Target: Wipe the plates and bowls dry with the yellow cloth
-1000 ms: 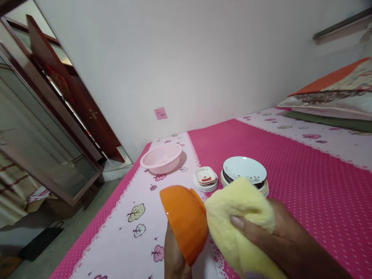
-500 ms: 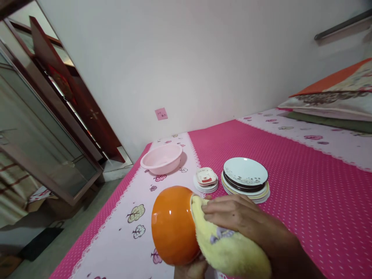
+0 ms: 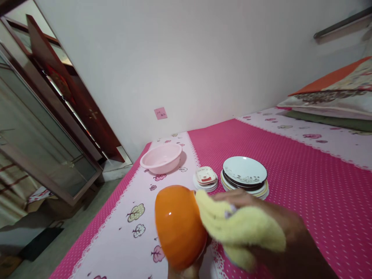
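Note:
An orange glazed bowl [image 3: 179,226] is tilted on its side above the bedspread, its rounded outside toward the left. My left hand [image 3: 188,269] grips it from below, mostly hidden behind the bowl. In my right hand [image 3: 247,201] is a fluffy yellow cloth [image 3: 244,226], whose end touches the bowl's rim at the right. The fingers of that hand are partly covered by the cloth and a little blurred. Just beyond the hands stand a stack of small white dishes [image 3: 207,188] and a stack of larger plates [image 3: 245,169].
A pink plastic basin [image 3: 161,159] rests farther back on the pink and white bedspread [image 3: 290,174]. Pillows [image 3: 334,97] are piled at the right. Behind is a white wall [image 3: 209,58] with a pink note [image 3: 160,113]. Doors [image 3: 78,100] stand to the left.
My right hand and the yellow cloth have shifted right and pulled back a little from the bowl's opening. The bowl has moved slightly right and turned.

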Demonstrator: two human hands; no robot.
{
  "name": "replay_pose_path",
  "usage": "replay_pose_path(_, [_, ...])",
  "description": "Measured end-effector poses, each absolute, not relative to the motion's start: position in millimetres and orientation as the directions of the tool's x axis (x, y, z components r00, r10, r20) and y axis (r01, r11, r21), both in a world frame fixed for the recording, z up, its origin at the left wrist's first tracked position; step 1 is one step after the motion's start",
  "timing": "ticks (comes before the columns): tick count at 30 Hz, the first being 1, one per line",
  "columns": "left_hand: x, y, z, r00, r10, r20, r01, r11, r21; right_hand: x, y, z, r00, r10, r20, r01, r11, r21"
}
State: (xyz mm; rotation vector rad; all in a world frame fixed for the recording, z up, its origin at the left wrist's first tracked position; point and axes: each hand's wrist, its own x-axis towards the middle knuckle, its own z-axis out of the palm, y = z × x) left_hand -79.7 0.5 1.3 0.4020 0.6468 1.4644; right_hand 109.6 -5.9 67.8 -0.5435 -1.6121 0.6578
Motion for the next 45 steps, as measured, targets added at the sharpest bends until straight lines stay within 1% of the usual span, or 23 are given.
replay_pose_path(2, [-74,3,3,-0.009,0.984,-0.176,-0.789,0.101,0.606,109,-8,65,0.085,0.776,0.625,0.039,0.624,-0.780])
replay_pose_path(4, [-68,6,6,-0.009,0.982,-0.190,-0.798,0.107,0.593,109,-9,63,0.244,0.783,0.572,0.121,0.561,-0.819])
replay_pose_path(5, [-65,7,7,-0.016,0.980,-0.198,-0.804,0.105,0.586,110,-8,63,0.276,0.764,0.583,0.170,0.558,-0.812])
replay_pose_path(7, [-61,8,11,-0.052,0.970,-0.236,-0.817,0.095,0.569,110,-4,62,0.220,0.722,0.656,0.264,0.603,-0.752])
replay_pose_path(9, [-59,8,15,-0.098,0.948,-0.302,-0.827,0.091,0.554,110,2,61,0.085,0.695,0.714,0.329,0.657,-0.679])
replay_pose_path(11, [-60,8,19,-0.135,0.927,-0.351,-0.832,0.086,0.548,109,10,57,-0.007,0.701,0.714,0.371,0.664,-0.649])
replay_pose_path(13, [-62,6,22,-0.135,0.939,-0.317,-0.840,0.061,0.539,109,17,53,-0.026,0.744,0.668,0.396,0.621,-0.676])
replay_pose_path(16, [-65,4,26,-0.098,0.980,-0.173,-0.861,0.004,0.509,108,25,50,-0.016,0.807,0.590,0.392,0.548,-0.739])
replay_pose_path(18, [-65,4,27,-0.087,0.989,-0.116,-0.868,-0.018,0.496,108,27,49,-0.006,0.827,0.562,0.376,0.523,-0.765])
replay_pose_path(20, [-65,5,26,-0.097,0.989,-0.115,-0.870,-0.028,0.492,108,28,50,0.000,0.839,0.544,0.371,0.505,-0.779])
replay_pose_path(24, [-63,6,22,-0.117,0.980,-0.160,-0.873,-0.025,0.487,111,31,46,0.008,0.845,0.535,0.411,0.485,-0.772])
replay_pose_path(27, [-60,6,20,-0.112,0.982,-0.152,-0.875,-0.025,0.483,113,35,41,0.016,0.824,0.566,0.448,0.500,-0.741])
replay_pose_path(30, [-57,6,16,-0.091,0.989,-0.116,-0.880,-0.026,0.473,113,37,38,0.067,0.780,0.623,0.473,0.524,-0.708])
replay_pose_path(35, [-59,8,7,0.063,0.998,-0.019,-0.901,0.065,0.429,108,28,44,0.134,0.701,0.700,0.509,0.558,-0.655])
replay_pose_path(37, [-61,8,4,0.098,0.995,0.016,-0.904,0.082,0.419,107,25,47,0.156,0.669,0.727,0.504,0.579,-0.641])
replay_pose_path(45, [-56,7,-3,0.100,0.993,0.064,-0.908,0.065,0.415,108,14,56,0.240,0.661,0.711,0.452,0.572,-0.684])
